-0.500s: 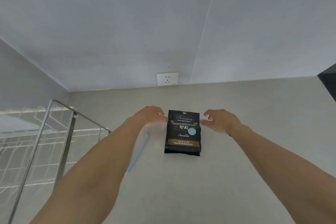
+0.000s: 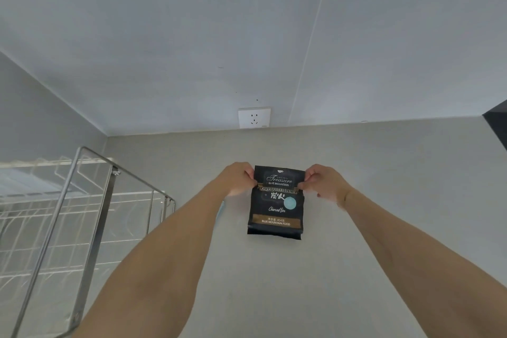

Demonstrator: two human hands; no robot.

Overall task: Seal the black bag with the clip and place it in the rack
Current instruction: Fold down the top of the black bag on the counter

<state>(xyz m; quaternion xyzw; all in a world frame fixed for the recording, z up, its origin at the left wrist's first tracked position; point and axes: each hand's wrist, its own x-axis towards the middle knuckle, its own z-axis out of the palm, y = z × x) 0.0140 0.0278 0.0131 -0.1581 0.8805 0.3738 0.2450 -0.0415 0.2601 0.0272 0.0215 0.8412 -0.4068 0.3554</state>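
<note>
The black bag [image 2: 276, 211], printed with gold and white lettering and a pale blue dot, lies flat on the light counter, top end away from me. My left hand [image 2: 238, 179] pinches the bag's upper left edge. My right hand [image 2: 323, 182] pinches its upper right edge, and the top part looks bent up along a crease. A thin light blue strip, probably the clip [image 2: 221, 212], shows just beyond my left forearm, mostly hidden by it. The metal wire rack [image 2: 90, 206] stands at the left.
The grey counter [image 2: 384, 186] runs back to a white wall with a power socket [image 2: 254, 117]. A dark object [image 2: 498, 122] cuts in at the right edge.
Both hands have closed in from beside the bag's top corners and now pinch its upper edges; the top section has been lifted along a fold.
</note>
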